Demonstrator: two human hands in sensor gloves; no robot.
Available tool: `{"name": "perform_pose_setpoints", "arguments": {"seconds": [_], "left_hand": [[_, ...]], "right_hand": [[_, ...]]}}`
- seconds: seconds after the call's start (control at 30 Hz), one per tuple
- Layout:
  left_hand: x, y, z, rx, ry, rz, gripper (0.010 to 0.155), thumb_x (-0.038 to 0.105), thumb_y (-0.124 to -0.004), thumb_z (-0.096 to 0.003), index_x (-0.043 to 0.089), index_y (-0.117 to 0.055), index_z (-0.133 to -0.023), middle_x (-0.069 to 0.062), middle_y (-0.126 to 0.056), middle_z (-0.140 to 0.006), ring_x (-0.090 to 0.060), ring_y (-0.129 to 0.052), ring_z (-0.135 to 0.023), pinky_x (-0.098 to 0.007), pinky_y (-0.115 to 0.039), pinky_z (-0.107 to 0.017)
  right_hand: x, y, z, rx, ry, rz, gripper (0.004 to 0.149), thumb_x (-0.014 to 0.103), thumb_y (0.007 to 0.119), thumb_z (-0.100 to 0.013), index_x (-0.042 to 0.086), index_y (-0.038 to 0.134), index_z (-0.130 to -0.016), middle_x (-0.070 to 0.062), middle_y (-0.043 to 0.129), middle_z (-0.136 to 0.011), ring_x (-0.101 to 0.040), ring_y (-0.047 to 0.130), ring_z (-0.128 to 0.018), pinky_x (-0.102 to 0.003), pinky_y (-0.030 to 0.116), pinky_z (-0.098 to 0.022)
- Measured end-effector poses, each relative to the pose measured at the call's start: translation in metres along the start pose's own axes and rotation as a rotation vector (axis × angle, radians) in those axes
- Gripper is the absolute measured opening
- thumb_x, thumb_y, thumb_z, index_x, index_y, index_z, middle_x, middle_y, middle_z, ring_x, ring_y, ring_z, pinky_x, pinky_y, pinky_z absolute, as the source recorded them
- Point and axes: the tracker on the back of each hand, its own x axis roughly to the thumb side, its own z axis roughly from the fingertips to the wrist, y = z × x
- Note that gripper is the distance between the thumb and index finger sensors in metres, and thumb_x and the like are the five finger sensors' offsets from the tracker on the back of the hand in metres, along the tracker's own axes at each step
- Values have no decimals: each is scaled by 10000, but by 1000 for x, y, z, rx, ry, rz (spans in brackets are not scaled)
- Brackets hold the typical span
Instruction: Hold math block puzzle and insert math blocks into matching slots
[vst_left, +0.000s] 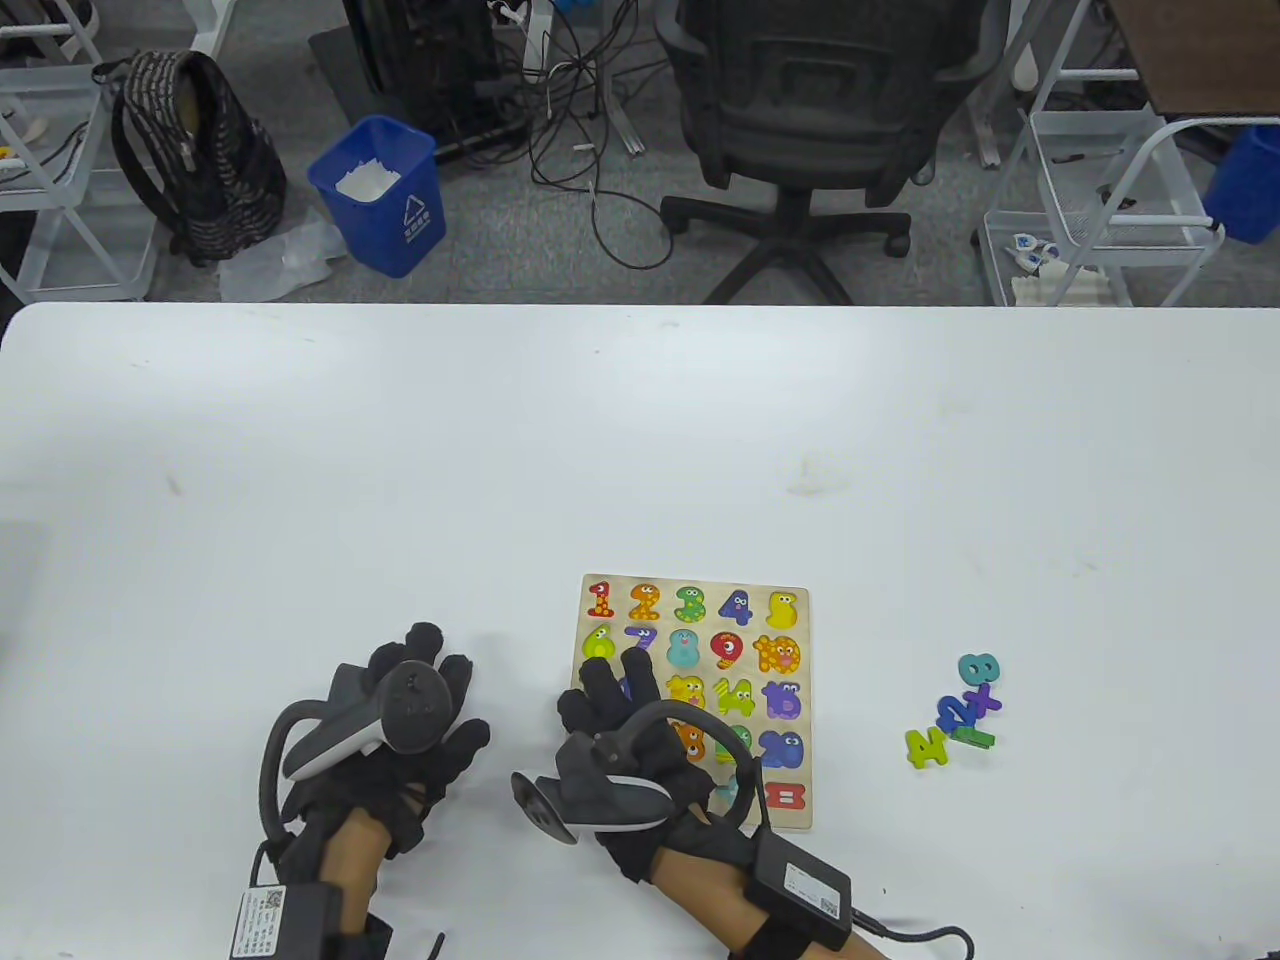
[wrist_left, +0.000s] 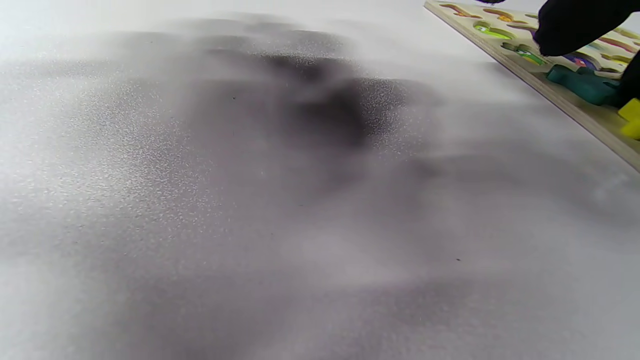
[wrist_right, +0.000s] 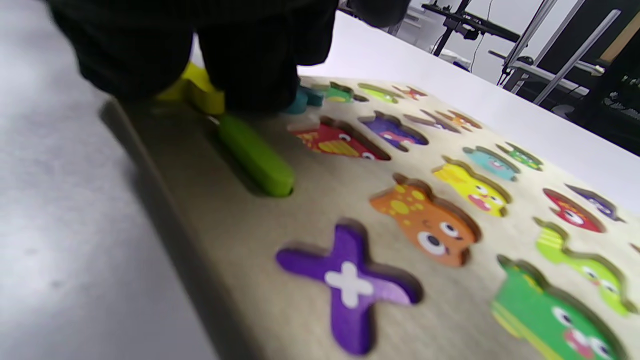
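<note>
The table view alone shows both hands together with the whole layout. The left hand (vst_left: 405, 745) lies flat on the white bench (vst_left: 640, 430) with fingers spread, holding nothing, just at 9 o'clock of the puzzle board (vst_left: 697, 700). The right hand (vst_left: 640, 745) rests over the board's 7 o'clock corner; from above I cannot tell what its fingers do.

The right wrist view fills that in: the gloved fingers (wrist_right: 250, 55) press down on a yellow block (wrist_right: 197, 90) at the board's edge, with a green bar block (wrist_right: 255, 155) lying just beside them. A purple cross block (wrist_right: 350, 285) sits nearby in its recess. The left wrist view shows mostly blurred bench, with only the board's edge (wrist_left: 560, 95) and a teal block (wrist_left: 580, 82) at its 2 o'clock corner.

The board is pale wood, lying flat near the bench's front at about 6 o'clock, its recesses painted with cartoon-faced numbers in red, orange, green, purple and yellow. A small cluster of loose blocks (vst_left: 955, 712) lies well apart at the board's 3 o'clock: teal, purple, green and lime pieces touching one another.
</note>
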Motion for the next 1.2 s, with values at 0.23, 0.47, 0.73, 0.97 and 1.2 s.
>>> {"name": "perform_pose_setpoints", "arguments": {"seconds": [0.23, 0.47, 0.73, 0.97, 1.2], "left_hand": [[1, 1, 0, 1, 10, -24, 731, 707, -440, -559, 371, -170, -1150, 79, 167, -1111, -352, -80, -1128, -620, -236, -786], [2, 0, 0, -13, 4, -5, 730, 707, -440, -558, 372, -171, -1149, 81, 168, -1110, -351, -81, -1128, -619, -236, -787], [2, 0, 0, -12, 1, -4, 731, 707, -443, -559, 370, -176, -1150, 81, 164, -1113, -350, -84, -1129, -619, -239, -787], [0, 0, 1, -6, -9, 25, 730, 708, -441, -557, 371, -178, -1150, 79, 159, -1117, -355, -87, -1129, -619, -241, -787], [0, 0, 1, -10, -8, 27, 731, 707, -440, -557, 370, -179, -1150, 79, 154, -1119, -355, -90, -1129, -619, -241, -786]], "right_hand": [[-1, -6, 4, 42, -31, 34, 527, 558, 703, -497, 192, 679, -876, -18, 350, -1221, -439, 179, -1089, -755, 165, -691], [0, -8, 6, -11, -29, 69, 440, 499, 681, -539, 203, 727, -861, -5, 432, -1206, -428, 219, -1097, -751, 180, -699], [-1, -7, 7, -82, 1, 107, 454, 567, 721, -515, 217, 819, -786, 9, 531, -1174, -411, 309, -1101, -746, 221, -712], [-14, -21, 22, -127, -28, -4, 493, 601, 689, -512, 215, 817, -791, -1, 511, -1180, -392, 382, -1092, -733, 258, -729], [-56, -20, 39, -168, 13, -172, 573, 635, 653, -507, 218, 760, -885, -17, 487, -1191, -416, 364, -1094, -747, 245, -721]]}}
